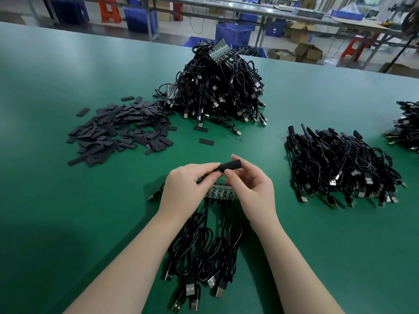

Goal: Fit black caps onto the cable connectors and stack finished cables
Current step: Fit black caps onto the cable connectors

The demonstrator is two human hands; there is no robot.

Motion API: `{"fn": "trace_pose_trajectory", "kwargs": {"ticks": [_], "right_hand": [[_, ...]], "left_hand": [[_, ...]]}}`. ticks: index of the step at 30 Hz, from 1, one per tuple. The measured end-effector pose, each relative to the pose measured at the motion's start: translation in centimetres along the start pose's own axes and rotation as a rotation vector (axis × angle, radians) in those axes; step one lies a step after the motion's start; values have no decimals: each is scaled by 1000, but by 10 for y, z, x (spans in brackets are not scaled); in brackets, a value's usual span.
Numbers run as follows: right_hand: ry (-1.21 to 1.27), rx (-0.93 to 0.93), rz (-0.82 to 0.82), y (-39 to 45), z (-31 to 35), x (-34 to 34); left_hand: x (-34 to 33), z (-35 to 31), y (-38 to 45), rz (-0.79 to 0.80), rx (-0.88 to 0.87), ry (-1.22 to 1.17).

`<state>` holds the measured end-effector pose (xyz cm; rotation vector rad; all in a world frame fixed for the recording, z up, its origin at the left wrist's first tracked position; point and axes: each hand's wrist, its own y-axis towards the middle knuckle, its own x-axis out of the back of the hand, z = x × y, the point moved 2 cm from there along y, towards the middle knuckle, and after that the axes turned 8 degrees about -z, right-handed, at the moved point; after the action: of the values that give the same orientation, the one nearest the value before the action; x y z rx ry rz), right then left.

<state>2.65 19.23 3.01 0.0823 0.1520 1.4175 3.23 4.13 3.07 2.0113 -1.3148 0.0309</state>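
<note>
My right hand point(251, 189) pinches a black cap point(230, 165) between thumb and fingers at the table's middle front. My left hand point(183, 189) grips a black cable end point(209, 174) that meets the cap's left opening. Under both hands lies a strip of small circuit boards point(221, 192) with several coiled black USB cables point(204, 257) trailing toward me. A loose heap of flat black caps point(120, 130) lies at the left. A tall pile of uncapped cables point(220, 91) rises behind it. Capped cables point(340, 166) are stacked at the right.
The green table point(68, 211) stretches wide at the left front. Two stray caps point(205, 141) lie between the piles. Another cable heap point(405, 125) sits at the far right edge. Beyond the table stand blue crates point(233, 34), cardboard boxes and workbenches.
</note>
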Motion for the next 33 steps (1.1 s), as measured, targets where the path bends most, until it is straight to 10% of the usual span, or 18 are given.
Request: {"fn": "trace_pose_trajectory", "kwargs": {"ticks": [13, 33], "right_hand": [[-120, 106, -138, -2, -5, -1], [13, 1, 96, 1, -5, -2]], "left_hand": [[-1, -5, -2, 66, 11, 67], [-3, 0, 0, 72, 68, -45]]}}
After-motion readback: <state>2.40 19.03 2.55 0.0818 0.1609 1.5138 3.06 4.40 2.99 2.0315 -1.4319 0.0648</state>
